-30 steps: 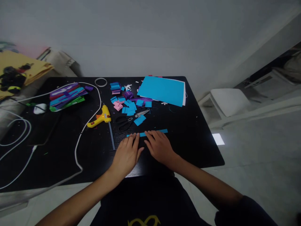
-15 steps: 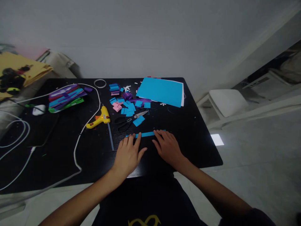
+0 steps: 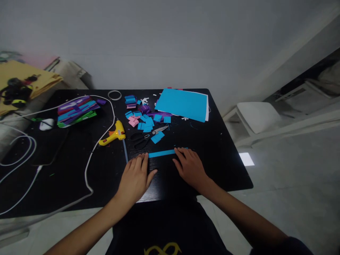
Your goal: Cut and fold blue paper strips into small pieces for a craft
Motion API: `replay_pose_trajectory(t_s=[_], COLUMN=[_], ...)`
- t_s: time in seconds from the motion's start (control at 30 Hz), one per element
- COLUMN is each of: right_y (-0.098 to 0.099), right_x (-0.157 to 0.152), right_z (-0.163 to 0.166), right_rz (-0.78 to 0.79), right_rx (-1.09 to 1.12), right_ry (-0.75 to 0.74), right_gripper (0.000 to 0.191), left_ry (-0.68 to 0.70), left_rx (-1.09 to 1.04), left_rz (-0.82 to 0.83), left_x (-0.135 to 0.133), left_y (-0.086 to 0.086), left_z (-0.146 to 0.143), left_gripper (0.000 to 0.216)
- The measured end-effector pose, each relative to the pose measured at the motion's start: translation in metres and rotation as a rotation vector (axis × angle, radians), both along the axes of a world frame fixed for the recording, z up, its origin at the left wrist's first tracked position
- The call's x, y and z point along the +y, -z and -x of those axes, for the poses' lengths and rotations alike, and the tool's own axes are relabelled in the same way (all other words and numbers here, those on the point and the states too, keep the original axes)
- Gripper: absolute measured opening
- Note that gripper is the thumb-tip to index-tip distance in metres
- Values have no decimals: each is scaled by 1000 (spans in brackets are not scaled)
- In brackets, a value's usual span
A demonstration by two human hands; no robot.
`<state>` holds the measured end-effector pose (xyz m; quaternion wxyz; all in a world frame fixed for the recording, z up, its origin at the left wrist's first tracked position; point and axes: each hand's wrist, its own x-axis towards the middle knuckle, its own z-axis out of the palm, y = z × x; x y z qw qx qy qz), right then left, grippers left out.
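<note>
A narrow blue paper strip (image 3: 161,153) lies flat on the black table (image 3: 170,177) in front of me. My left hand (image 3: 135,173) rests palm down at the strip's left end, fingers stretched out over it and thumb apart. Over the right end lies my right hand (image 3: 190,166), flat with its fingertips on the paper. Just beyond the strip are scissors (image 3: 142,140) with black handles, their blades pointing right. Beside them sits a small folded blue paper piece (image 3: 157,137).
A yellow glue gun (image 3: 114,134) with a clear glue stick (image 3: 125,150) lies to the left, near a white cable (image 3: 87,170). Farther back are cut paper pieces (image 3: 146,122), blue sheets (image 3: 183,104) and a bundle of coloured strips (image 3: 77,111). A white chair (image 3: 256,117) stands right.
My left hand has slid left along the strip, uncovering more of its left part. My right hand stays at the right end.
</note>
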<state>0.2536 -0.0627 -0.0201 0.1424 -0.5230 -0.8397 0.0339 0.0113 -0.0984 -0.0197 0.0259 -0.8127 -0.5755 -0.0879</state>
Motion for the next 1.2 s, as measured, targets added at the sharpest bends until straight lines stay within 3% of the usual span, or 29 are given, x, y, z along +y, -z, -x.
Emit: replay_pose_trajectory(t_s=[0.2, 0.43, 0.77, 1.2], right_y=[0, -2, 4, 1], right_x=[0, 0, 0, 0], right_z=[1, 5, 4, 4], right_rz=[20, 9, -8, 15], right_rx=[-11, -50, -76, -51], right_ry=[10, 17, 12, 30], right_gripper=[41, 40, 39, 40], left_ry=[15, -25, 196, 147], left_rx=[-4, -45, -166, -144], left_rz=[-8, -10, 62, 39], left_x=[1, 7, 12, 3], left_y=[-2, -7, 8, 3], left_z=[4, -11, -61, -16], left_gripper=[65, 61, 59, 57])
